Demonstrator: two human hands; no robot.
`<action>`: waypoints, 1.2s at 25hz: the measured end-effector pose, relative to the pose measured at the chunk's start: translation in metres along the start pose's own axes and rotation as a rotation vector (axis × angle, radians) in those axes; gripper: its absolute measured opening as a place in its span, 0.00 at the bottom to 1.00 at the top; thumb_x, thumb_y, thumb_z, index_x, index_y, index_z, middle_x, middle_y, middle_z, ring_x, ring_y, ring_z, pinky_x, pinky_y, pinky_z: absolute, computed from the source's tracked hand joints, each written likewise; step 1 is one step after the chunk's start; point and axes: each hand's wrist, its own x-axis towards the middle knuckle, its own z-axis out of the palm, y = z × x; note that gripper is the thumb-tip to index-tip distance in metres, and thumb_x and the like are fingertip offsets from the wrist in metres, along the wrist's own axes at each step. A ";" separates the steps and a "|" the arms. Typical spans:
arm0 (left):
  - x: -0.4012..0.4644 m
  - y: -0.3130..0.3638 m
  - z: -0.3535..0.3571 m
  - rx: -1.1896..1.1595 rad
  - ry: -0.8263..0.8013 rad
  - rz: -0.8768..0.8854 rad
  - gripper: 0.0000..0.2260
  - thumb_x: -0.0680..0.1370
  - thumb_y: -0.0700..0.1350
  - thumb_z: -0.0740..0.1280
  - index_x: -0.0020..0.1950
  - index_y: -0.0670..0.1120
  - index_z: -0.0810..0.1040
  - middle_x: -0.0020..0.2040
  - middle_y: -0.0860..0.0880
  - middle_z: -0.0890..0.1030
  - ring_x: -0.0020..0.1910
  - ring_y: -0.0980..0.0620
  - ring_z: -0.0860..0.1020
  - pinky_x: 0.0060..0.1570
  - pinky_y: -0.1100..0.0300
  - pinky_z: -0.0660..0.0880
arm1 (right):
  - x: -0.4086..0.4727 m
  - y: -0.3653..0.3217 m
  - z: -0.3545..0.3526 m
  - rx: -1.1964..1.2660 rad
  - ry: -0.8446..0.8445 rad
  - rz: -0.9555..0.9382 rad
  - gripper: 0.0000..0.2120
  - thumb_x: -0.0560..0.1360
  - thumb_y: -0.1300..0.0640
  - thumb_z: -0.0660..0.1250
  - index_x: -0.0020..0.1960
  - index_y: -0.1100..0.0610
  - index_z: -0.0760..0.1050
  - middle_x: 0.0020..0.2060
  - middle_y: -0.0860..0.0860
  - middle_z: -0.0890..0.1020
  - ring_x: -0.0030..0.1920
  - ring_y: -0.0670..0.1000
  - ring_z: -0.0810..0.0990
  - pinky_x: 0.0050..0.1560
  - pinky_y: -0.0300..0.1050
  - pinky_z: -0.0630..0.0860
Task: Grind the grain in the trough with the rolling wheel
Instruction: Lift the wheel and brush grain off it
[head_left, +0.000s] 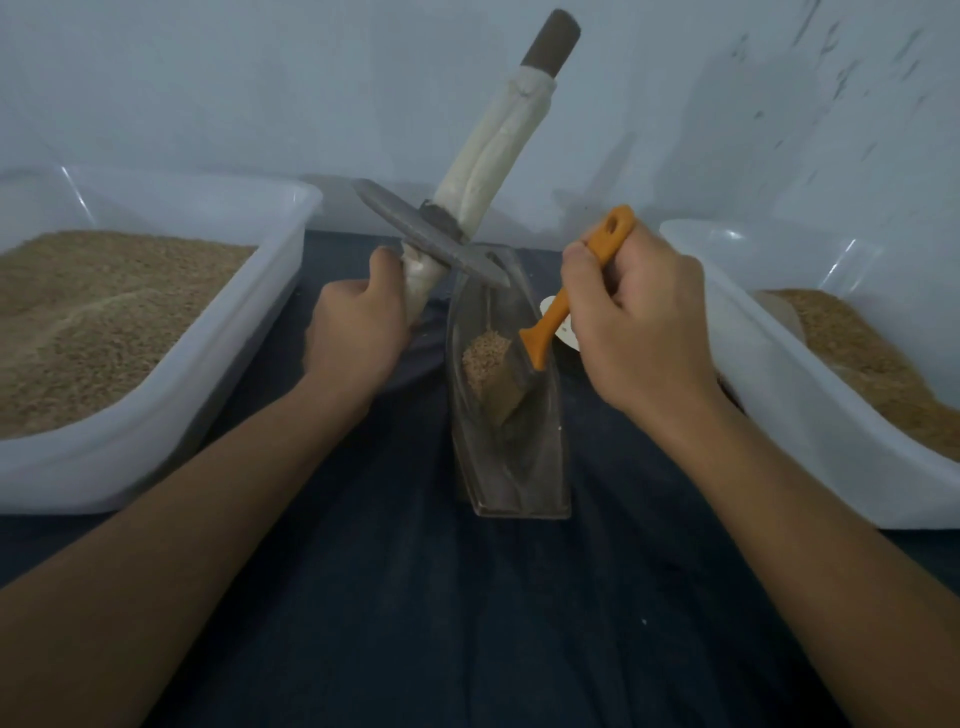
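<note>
A narrow boat-shaped metal trough (540, 467) lies in the middle on dark cloth, with a small heap of brown grain (480, 358) inside. My left hand (358, 327) grips the lower cloth-wrapped end of the rolling wheel's axle. It holds the tool tilted above and left of the trough. The grey wheel disc (415, 228) is lifted off the grain, and the long wrapped handle (498, 150) points up to the right. My right hand (634, 317) grips an orange-handled brush (566, 296). Its bristles (511, 400) touch the trough's inside next to the grain.
A white plastic tub (171, 421) of brown grain stands at the left. A second white tub (810, 436), also holding grain, stands at the right. A small white object (558, 325) lies behind the brush. A pale wall rises close behind.
</note>
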 end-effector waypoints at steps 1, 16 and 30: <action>0.000 0.000 0.000 0.003 0.000 -0.001 0.28 0.70 0.69 0.56 0.37 0.45 0.78 0.35 0.42 0.78 0.37 0.43 0.75 0.42 0.44 0.70 | 0.003 0.001 -0.003 0.019 0.027 -0.005 0.17 0.83 0.58 0.62 0.36 0.58 0.67 0.25 0.50 0.70 0.27 0.49 0.72 0.27 0.41 0.68; 0.005 -0.003 0.000 0.005 0.018 -0.007 0.28 0.71 0.70 0.56 0.33 0.46 0.78 0.33 0.42 0.79 0.36 0.42 0.77 0.42 0.44 0.72 | 0.030 0.023 0.006 -0.056 0.123 -0.080 0.13 0.84 0.54 0.63 0.45 0.60 0.74 0.29 0.52 0.78 0.31 0.51 0.77 0.33 0.47 0.72; 0.007 -0.008 -0.001 0.001 0.029 -0.024 0.30 0.73 0.71 0.57 0.29 0.47 0.78 0.31 0.43 0.80 0.35 0.43 0.78 0.42 0.46 0.73 | 0.029 0.038 -0.041 -0.093 0.176 -0.042 0.07 0.84 0.48 0.65 0.50 0.49 0.78 0.35 0.47 0.82 0.37 0.47 0.82 0.38 0.44 0.76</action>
